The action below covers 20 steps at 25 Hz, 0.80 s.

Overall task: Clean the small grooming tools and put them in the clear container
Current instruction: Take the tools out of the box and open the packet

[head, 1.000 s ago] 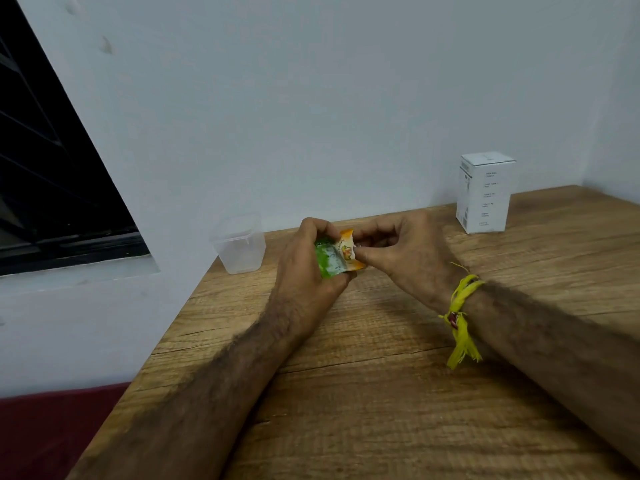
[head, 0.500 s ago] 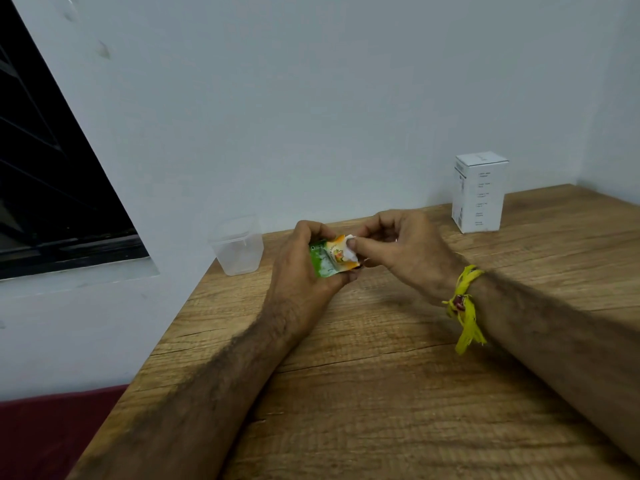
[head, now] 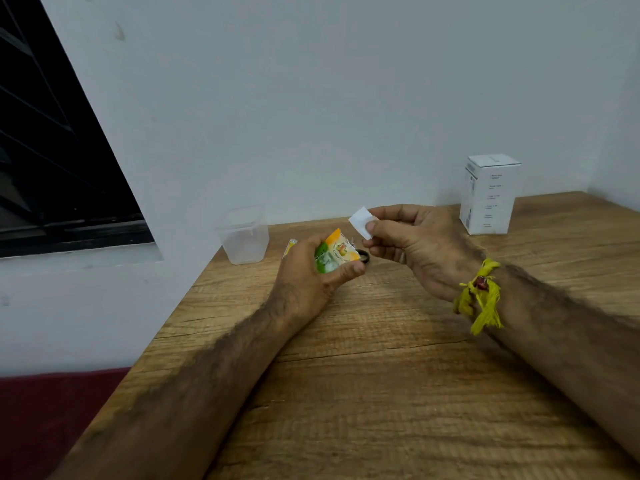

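Near the far left corner of the desk [head: 398,393], just short of the wall, a clear plastic container [head: 244,237] stands upright with nothing visible inside it. To its right, above the far part of the desk, the left hand [head: 311,275] is clenched around a small green and orange sachet [head: 334,254], thumb pressed along its lower edge and fingers curled behind it. A bit of yellow wrapper [head: 290,245] peeks out past the knuckles on the container side; whether it belongs to the sachet or is a separate piece cannot be told. Just beside the thumb tip, a small dark ring-shaped thing [head: 363,256] lies low near the desk surface; it is too small and too hidden to identify, or to tell whether it touches the hand.

The right hand [head: 415,240] is held a little higher and apart from the left, pinching a small white square wipe [head: 360,221] between thumb and forefinger, the other fingers loosely curled below. A yellow thread band [head: 479,296] with a dark red bead is tied round the right wrist, its frayed ends hanging down.

Toward the far right corner of the desk, close to the wall, a white carton [head: 490,195] with small printed lines stands upright, well apart from both hands.
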### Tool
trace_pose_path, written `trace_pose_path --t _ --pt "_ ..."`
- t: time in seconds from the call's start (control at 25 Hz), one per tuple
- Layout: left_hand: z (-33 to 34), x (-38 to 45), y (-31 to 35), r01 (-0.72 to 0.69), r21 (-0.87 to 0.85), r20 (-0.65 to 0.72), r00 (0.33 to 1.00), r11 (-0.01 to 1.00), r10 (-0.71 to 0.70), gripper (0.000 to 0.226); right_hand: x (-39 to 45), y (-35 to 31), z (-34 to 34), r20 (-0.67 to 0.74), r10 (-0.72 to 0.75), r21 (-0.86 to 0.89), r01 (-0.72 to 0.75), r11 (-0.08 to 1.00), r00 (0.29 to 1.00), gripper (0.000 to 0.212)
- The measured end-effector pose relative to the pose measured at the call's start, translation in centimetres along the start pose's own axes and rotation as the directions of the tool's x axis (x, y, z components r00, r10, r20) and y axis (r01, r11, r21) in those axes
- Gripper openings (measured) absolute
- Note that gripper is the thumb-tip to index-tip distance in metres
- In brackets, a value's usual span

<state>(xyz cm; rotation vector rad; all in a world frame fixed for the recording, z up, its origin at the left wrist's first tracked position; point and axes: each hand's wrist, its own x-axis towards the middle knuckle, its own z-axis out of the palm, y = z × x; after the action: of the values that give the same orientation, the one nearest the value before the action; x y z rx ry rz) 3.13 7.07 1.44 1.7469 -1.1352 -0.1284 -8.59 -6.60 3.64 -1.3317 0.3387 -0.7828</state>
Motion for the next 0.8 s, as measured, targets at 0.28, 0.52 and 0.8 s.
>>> trace_pose_path --t 0.28,0.52,0.8 --pt "0.7 0.4 -1.2 0.138 -0.048 -0.097 0.985 0.989 -0.142 0.020 0.1 1.0 0.1 -0.039 0.074 -0.001 -0.074 0.997 0.996 0.019" --pt "-3.2 1.4 -2.1 0.405 -0.158 -0.303 0.848 0.900 -0.435 0.014 -0.1 1.5 0.3 -0.043 0.020 -0.150 -0.026 0.988 0.999 0.010" --pt "-8.4 1.3 -3.8 0.676 0.206 -0.411 0.716 0.708 -0.564 0.047 -0.2 1.0 -0.6 -0.163 0.049 -0.175 -0.078 0.981 0.985 0.016"
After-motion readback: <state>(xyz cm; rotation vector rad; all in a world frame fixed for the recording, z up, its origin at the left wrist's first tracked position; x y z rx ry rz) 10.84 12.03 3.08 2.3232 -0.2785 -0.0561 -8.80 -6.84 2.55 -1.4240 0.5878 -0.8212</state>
